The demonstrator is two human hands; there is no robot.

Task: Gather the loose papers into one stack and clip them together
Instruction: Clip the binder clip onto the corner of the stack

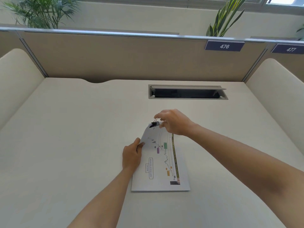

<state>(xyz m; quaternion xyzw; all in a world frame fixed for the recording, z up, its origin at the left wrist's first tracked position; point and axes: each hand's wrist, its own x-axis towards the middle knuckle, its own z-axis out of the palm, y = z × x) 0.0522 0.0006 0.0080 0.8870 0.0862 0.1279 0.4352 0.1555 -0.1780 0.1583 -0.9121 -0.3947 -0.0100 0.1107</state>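
A stack of white papers with a printed chart on top lies on the cream desk, its far end lifted off the surface. My left hand grips the stack's left edge, thumb on top. A black binder clip sits on the far top edge of the stack. My right hand pinches the clip's wire handles between thumb and fingers. How many sheets are in the stack is hidden.
A grey cable hatch stands open in the desk behind the papers. Beige partition walls close the desk at the back and both sides, with number plates 476 and 477. Plants rise behind the partition.
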